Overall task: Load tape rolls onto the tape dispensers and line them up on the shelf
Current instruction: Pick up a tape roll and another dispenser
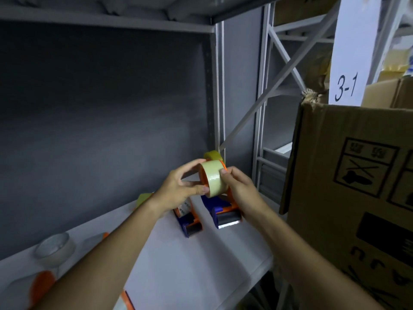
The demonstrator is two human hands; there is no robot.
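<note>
Both my hands are on 1 pale tape roll (pixel 215 178) seated on an orange-and-blue dispenser (pixel 225 211) that stands on the white shelf (pixel 196 260). My left hand (pixel 178 191) pinches the roll between thumb and fingers; my right hand (pixel 239 186) grips its other side, thumb on the tape. A second dispenser (pixel 188 220) stands just beside it, to the left.

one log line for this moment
step: seating tape roll on dispenser | left hand: grips roll | right hand: grips roll | place: shelf
</note>
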